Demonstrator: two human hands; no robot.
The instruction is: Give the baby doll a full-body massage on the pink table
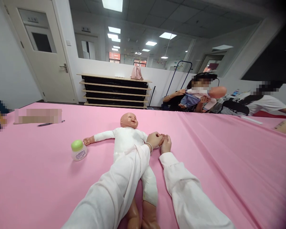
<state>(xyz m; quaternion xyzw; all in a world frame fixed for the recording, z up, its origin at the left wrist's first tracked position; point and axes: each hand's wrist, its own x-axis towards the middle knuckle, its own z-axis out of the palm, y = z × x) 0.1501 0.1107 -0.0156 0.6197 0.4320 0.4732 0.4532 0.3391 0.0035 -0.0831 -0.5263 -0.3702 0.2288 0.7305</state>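
Observation:
A baby doll [126, 136] with a white cloth body lies on its back on the pink-covered table, its head away from me. My left hand [154, 140], with a beaded bracelet at the wrist, reaches across the doll's body and closes on the doll's hand at the right. My right hand [166, 143] is closed on that same doll hand from the other side. My fingers hide most of the doll's hand. The doll's other arm stretches out to the left, its fingers close to a cream jar [79, 150] with a green lid.
A pen [51, 123] lies by a blurred flat item [38, 116] at the far left. Across the table at the right, a person [200, 92] holds another doll, and a second person [259, 98] leans beside them. Folds run through the pink cloth [212, 152] at the right.

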